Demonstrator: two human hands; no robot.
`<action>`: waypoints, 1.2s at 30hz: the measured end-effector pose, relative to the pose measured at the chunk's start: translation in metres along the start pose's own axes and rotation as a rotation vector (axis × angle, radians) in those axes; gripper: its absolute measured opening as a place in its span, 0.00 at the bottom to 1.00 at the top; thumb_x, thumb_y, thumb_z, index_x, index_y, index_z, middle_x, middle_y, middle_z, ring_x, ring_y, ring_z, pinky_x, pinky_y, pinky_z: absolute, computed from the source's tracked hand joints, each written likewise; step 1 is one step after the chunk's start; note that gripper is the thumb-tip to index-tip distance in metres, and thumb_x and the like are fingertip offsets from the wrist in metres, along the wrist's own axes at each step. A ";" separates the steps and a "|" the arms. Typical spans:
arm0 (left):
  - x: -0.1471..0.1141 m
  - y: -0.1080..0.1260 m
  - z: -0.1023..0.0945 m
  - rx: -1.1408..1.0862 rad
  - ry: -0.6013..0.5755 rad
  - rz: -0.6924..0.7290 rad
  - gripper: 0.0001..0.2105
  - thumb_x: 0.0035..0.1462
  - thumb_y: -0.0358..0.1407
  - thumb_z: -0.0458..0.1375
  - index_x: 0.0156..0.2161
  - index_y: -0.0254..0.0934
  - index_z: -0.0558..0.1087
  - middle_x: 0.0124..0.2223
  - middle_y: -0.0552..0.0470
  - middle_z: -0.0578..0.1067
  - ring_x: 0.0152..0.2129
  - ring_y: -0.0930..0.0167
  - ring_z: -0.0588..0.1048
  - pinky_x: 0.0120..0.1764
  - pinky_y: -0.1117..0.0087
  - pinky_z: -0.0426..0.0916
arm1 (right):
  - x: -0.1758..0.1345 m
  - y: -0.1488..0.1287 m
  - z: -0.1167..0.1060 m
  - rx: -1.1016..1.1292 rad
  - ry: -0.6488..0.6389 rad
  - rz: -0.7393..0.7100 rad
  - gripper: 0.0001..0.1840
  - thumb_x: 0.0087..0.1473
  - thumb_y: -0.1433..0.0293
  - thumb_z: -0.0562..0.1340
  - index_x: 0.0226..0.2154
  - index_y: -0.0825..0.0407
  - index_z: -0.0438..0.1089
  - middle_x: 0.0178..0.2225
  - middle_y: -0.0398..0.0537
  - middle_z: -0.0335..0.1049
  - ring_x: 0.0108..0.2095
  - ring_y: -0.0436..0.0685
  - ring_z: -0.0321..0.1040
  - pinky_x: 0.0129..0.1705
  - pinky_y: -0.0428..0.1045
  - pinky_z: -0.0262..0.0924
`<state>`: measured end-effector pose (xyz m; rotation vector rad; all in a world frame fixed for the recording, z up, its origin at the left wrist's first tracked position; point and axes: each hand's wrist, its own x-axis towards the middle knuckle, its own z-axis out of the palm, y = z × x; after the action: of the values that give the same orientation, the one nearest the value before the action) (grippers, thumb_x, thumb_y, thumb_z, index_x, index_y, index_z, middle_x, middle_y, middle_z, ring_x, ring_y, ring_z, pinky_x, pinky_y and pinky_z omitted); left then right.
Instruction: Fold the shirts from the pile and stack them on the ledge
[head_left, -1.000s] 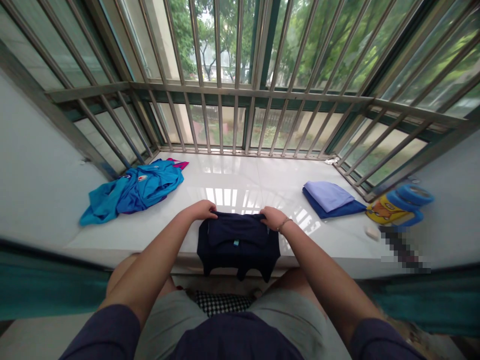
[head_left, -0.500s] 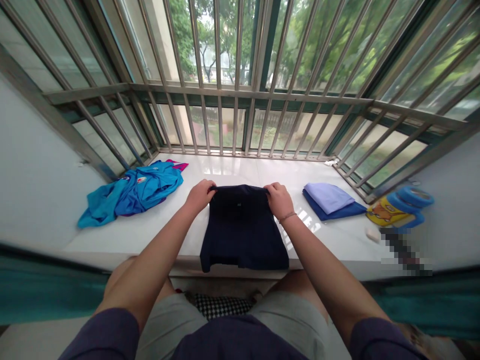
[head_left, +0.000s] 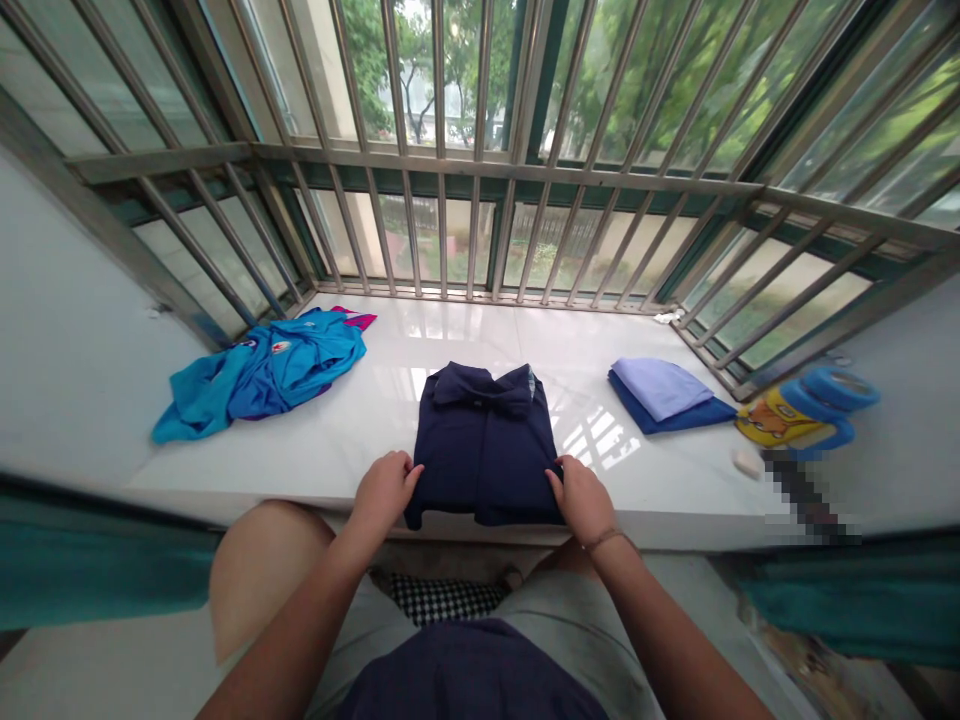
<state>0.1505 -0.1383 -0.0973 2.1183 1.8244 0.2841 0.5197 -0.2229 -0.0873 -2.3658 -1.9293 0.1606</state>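
Observation:
A dark navy garment (head_left: 484,455) lies flat on the white sill, its lower edge hanging a little over the front. Its far end is bunched and folded over, with a small pale patch at the right corner. My left hand (head_left: 388,490) pinches the garment's left side near the front, thumb and fingers closed on the fabric. On the opposite side, my right hand (head_left: 581,495) has its thumb and fingers closed on the right edge at about the same height.
Crumpled blue sports clothing (head_left: 274,370) lies at the left. To the right are folded lavender and blue cloths (head_left: 667,390), a yellow and blue bottle (head_left: 802,410), a small pale object (head_left: 747,462) and a blurred-out dark item. Metal bars (head_left: 510,168) line the window behind.
Both hands have moved from the garment's far edge back toward me and grip its sides. The far edge, held taut before, now lies slack and folded over.

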 end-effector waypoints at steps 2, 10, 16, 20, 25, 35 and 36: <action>0.003 0.003 -0.004 -0.047 -0.050 -0.054 0.11 0.68 0.41 0.58 0.34 0.40 0.74 0.36 0.48 0.80 0.34 0.65 0.77 0.37 0.66 0.62 | 0.001 0.001 0.002 0.019 -0.052 0.069 0.11 0.76 0.64 0.55 0.48 0.51 0.70 0.41 0.53 0.79 0.41 0.60 0.77 0.39 0.50 0.59; 0.011 -0.025 -0.023 -0.216 -0.085 -0.196 0.12 0.63 0.43 0.62 0.30 0.40 0.75 0.31 0.51 0.80 0.32 0.64 0.78 0.35 0.68 0.61 | 0.007 0.024 -0.012 0.049 -0.067 0.229 0.12 0.76 0.63 0.55 0.44 0.50 0.72 0.39 0.52 0.81 0.37 0.58 0.78 0.34 0.49 0.50; 0.007 -0.031 -0.023 -0.191 -0.093 -0.196 0.12 0.65 0.42 0.60 0.30 0.41 0.74 0.30 0.52 0.79 0.31 0.64 0.78 0.34 0.67 0.62 | 0.004 0.033 -0.013 0.045 -0.059 0.274 0.13 0.75 0.64 0.55 0.43 0.51 0.73 0.37 0.54 0.79 0.36 0.59 0.76 0.35 0.50 0.53; -0.013 -0.018 -0.012 -0.076 0.164 0.023 0.10 0.70 0.42 0.55 0.38 0.41 0.74 0.37 0.48 0.80 0.36 0.62 0.79 0.40 0.64 0.68 | -0.014 0.018 -0.009 0.043 0.150 0.054 0.13 0.73 0.65 0.56 0.41 0.51 0.73 0.40 0.56 0.76 0.42 0.63 0.74 0.44 0.53 0.62; -0.057 -0.001 0.025 0.082 0.203 0.502 0.26 0.62 0.48 0.66 0.63 0.43 0.72 0.63 0.39 0.77 0.59 0.52 0.75 0.60 0.50 0.69 | -0.053 -0.033 0.024 0.122 0.253 -0.415 0.26 0.66 0.56 0.67 0.60 0.50 0.70 0.58 0.61 0.73 0.58 0.69 0.69 0.59 0.61 0.63; -0.057 -0.026 0.050 0.003 0.381 0.572 0.17 0.64 0.26 0.54 0.53 0.41 0.78 0.60 0.42 0.78 0.60 0.59 0.76 0.66 0.49 0.69 | -0.046 -0.036 0.050 0.283 0.465 -0.478 0.14 0.70 0.73 0.58 0.51 0.48 0.76 0.51 0.52 0.78 0.54 0.61 0.72 0.65 0.61 0.61; -0.057 -0.028 0.045 -0.027 0.380 0.565 0.16 0.65 0.27 0.54 0.52 0.41 0.78 0.59 0.42 0.79 0.58 0.59 0.76 0.65 0.50 0.70 | -0.046 -0.033 0.046 0.306 0.479 -0.464 0.13 0.70 0.73 0.58 0.50 0.48 0.76 0.50 0.52 0.78 0.52 0.60 0.73 0.63 0.60 0.63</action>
<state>0.1320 -0.1964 -0.1461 2.6624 1.3252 0.8912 0.4726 -0.2616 -0.1270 -1.5416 -1.9665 -0.1247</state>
